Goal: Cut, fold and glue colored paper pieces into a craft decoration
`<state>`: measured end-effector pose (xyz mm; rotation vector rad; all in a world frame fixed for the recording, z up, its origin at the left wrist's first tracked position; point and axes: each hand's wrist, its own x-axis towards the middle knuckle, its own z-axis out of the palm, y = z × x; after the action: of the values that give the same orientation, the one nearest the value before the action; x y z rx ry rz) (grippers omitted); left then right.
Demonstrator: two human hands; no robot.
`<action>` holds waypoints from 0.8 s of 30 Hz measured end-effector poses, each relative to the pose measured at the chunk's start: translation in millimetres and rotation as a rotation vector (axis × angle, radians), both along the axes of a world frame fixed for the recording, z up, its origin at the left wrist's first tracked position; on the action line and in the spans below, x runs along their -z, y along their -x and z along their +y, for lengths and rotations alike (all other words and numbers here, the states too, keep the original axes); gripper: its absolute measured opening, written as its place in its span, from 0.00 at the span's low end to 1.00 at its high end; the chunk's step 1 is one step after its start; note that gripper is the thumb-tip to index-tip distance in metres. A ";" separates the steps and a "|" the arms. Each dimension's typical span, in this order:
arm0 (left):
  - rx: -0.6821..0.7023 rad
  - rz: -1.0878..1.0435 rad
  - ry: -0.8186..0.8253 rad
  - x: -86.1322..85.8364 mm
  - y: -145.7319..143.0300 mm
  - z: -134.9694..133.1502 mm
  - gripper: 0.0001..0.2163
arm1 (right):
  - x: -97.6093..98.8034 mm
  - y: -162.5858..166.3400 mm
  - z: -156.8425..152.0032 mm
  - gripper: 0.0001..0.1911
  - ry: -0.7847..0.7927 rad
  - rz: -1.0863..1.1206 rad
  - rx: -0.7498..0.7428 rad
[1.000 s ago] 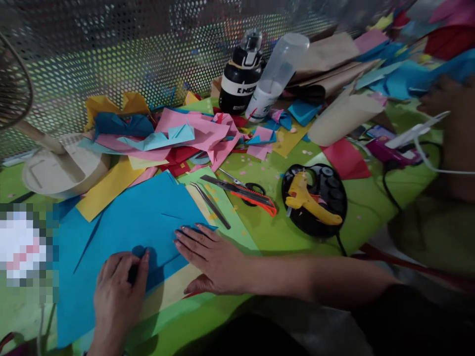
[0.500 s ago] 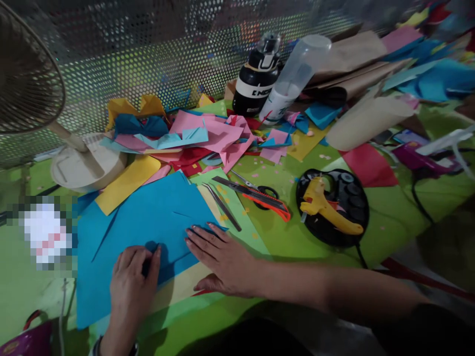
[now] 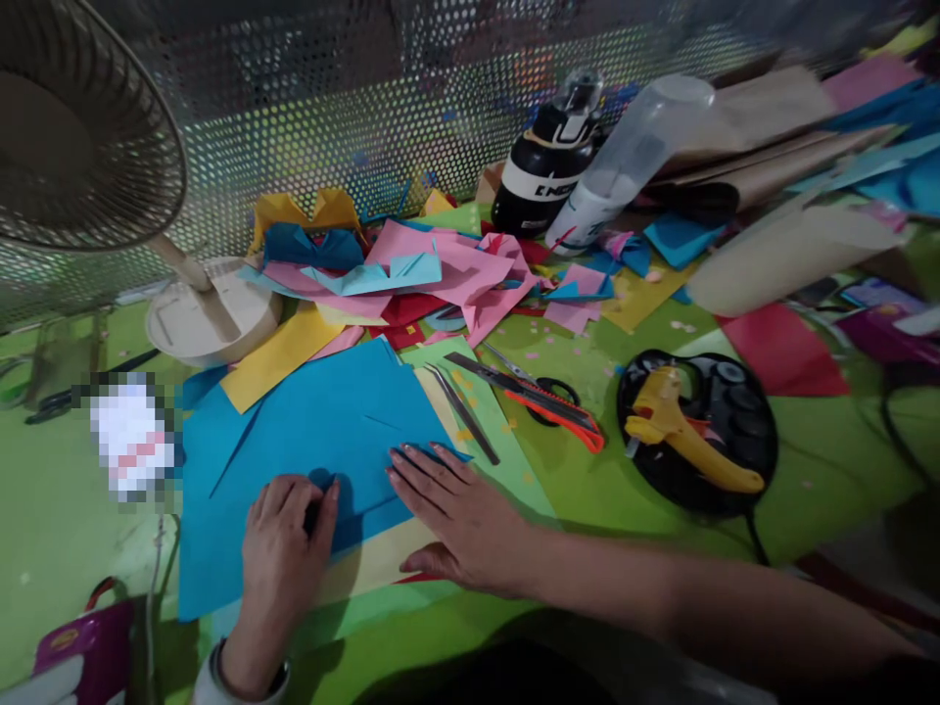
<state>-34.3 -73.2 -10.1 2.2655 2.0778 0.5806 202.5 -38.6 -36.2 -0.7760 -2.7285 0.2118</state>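
— What takes up the most room?

— The green tabletop [image 3: 822, 470] itself, then the fan [image 3: 80, 127] standing at its far left corner. Next is the blue sheet [image 3: 315, 411], lying flat at the near edge, left of the middle, on top of yellow and pale green paper.

— And behind it?

— A heap of paper scraps [image 3: 441, 269], pink, blue, red and yellow, along the far edge, with a black bottle [image 3: 547, 171] just beyond.

— The hands?

— The right hand [image 3: 459, 514] lies palm down, fingers straight and spread, its tips pressing the sheet's right corner. The left hand [image 3: 283, 548] rests on the sheet's near part, fingers curled in toward the thumb; whether it pinches the paper I cannot tell.

— Anything smaller?

— Toward the right edge, a black tray [image 3: 749, 411] carries a yellow glue gun [image 3: 682, 441]. Between tray and sheet lie an orange knife [image 3: 558, 406] and, just beside the sheet, tweezers [image 3: 462, 411].
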 end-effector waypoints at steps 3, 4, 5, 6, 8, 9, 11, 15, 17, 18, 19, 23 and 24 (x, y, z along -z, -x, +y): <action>-0.010 0.022 0.004 -0.8 -1.0 -1.2 0.12 | 0.6 0.7 -0.6 0.42 -0.010 0.001 0.005; -0.020 0.042 0.009 -1.4 -1.4 -1.9 0.13 | 0.5 0.9 -0.8 0.42 -0.014 -0.002 0.008; -0.036 0.068 0.010 -2.2 -1.9 -2.8 0.13 | 0.4 1.1 -1.0 0.41 -0.018 -0.004 0.009; -0.057 0.103 0.004 -3.1 -2.7 -3.8 0.13 | 0.1 1.2 -1.2 0.41 -0.022 -0.007 0.011; -0.081 0.184 -0.047 -4.7 -5.4 -6.6 0.10 | -0.3 1.2 -1.5 0.41 -0.030 -0.004 0.011; -0.055 0.225 -0.086 -5.1 -7.7 -8.4 0.09 | -0.4 1.1 -1.7 0.40 -0.035 0.000 0.009; 0.115 0.286 -0.143 -5.1 -14.1 -12.6 0.12 | -0.4 0.9 -2.1 0.39 -0.041 0.005 0.004; 0.522 0.306 -0.020 -2.5 -30.1 -22.0 0.25 | -0.4 0.6 -3.4 0.38 -0.036 -0.010 -0.007; 0.554 0.284 0.052 -1.0 -35.4 -25.7 0.34 | -0.8 0.4 -4.3 0.38 -0.030 -0.025 -0.006; 0.552 0.273 0.078 -0.2 -36.8 -27.1 0.37 | -1.1 0.3 -4.8 0.38 -0.028 -0.034 -0.007; 0.545 0.263 0.097 0.5 -37.6 -28.4 0.39 | -1.4 0.2 -5.2 0.38 -0.028 -0.042 -0.012; 0.527 0.246 0.134 3.2 -37.0 -31.8 0.43 | -1.8 0.1 -6.0 0.38 -0.047 -0.069 -0.034; 0.527 0.242 0.137 3.6 -36.6 -32.2 0.44 | -1.8 0.2 -5.9 0.38 -0.050 -0.075 -0.034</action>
<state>2.3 -105.5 -13.8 2.7432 1.4242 0.1377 202.4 -44.5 -34.5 -0.7392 -2.8072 0.1241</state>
